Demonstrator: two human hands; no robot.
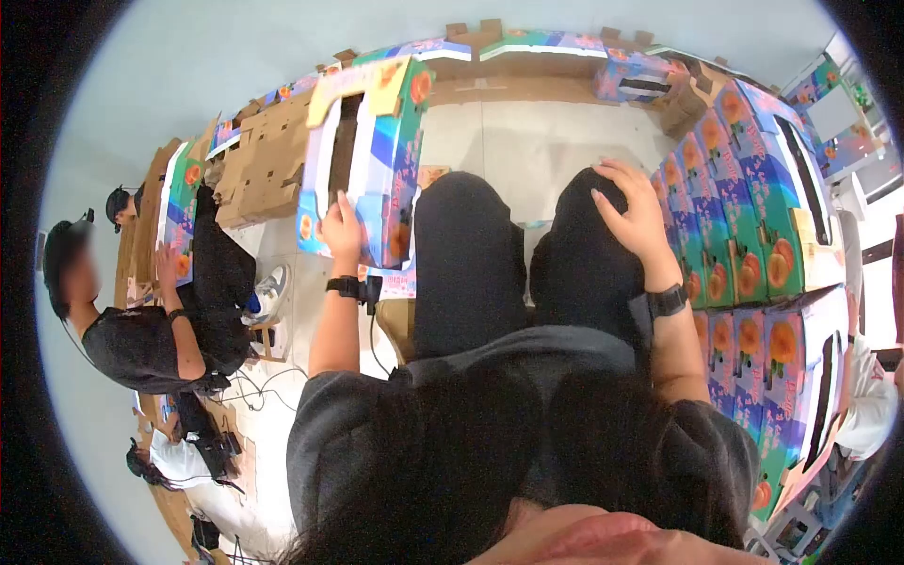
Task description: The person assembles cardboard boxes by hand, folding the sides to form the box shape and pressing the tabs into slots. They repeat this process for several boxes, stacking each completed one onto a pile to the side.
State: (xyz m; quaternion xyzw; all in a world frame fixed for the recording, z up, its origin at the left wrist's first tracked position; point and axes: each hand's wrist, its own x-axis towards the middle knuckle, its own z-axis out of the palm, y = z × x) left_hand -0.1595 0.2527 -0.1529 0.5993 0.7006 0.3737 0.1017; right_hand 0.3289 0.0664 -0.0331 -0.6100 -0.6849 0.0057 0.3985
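Note:
My left hand (341, 229) is closed on a printed cardboard carton (399, 174), at the lower end of the dark slot in its white side. The carton is colourful, with peach pictures on its green and blue face, and it stands upright to the left of my left knee. Tan cardboard flaps show at its top. My fingers inside the slot are partly hidden. My right hand (633, 209) lies on my right knee with its fingers apart, holding nothing.
Stacked printed cartons (744, 202) rise at my right, with a second stack (791, 377) below. Plain brown cardboard (268, 155) stands at the left. A co-worker (141, 330) sits at the left with a hand on another carton (177, 212). Cables (259, 386) lie on the floor.

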